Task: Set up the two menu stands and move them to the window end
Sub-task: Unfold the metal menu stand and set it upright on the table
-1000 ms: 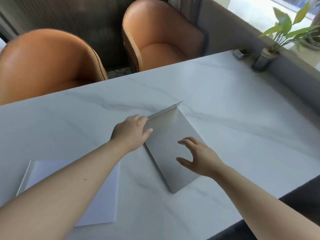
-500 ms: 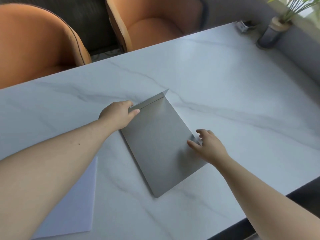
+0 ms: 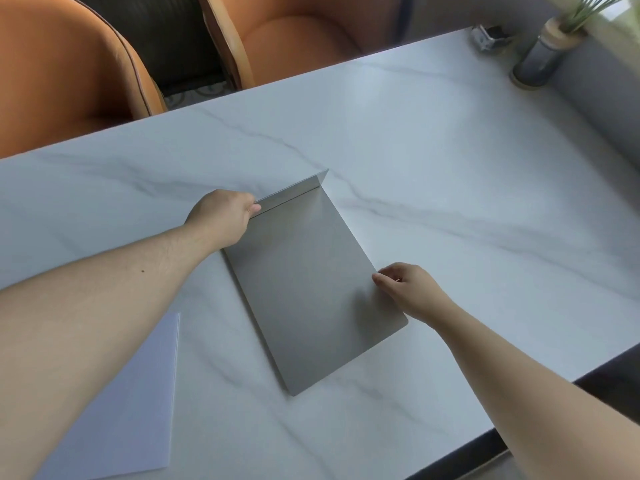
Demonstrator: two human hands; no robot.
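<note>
Head view only. Grey metal menu stand [image 3: 308, 285] lying flat on white marbled counter [image 3: 450, 161], roughly centre, long side angled toward near right edge; short folded lip at its far end turned up off the surface. Left hand [image 3: 223, 216] at far left corner of stand, grip closed on the lip there, thumb on top of the fold, fingers hidden behind it. Right hand [image 3: 408, 289] at stand's right long edge, fingertips curled and pinching that edge; how much of the grip reaches under the sheet cannot be told. Both forearms bare, reaching in from lower frame. Second menu stand [image 3: 131, 403], pale white, flat on counter at near left, partly hidden under left forearm, well apart from the grey one. Two orange chairs [image 3: 69, 64] pushed in along far side of counter. Far right corner, by the window end: dark cylindrical plant pot [image 3: 540, 60] with green leaves, and just beside it a small metal object [image 3: 488, 36], too small to identify. Dark counter edge visible lower right.
</note>
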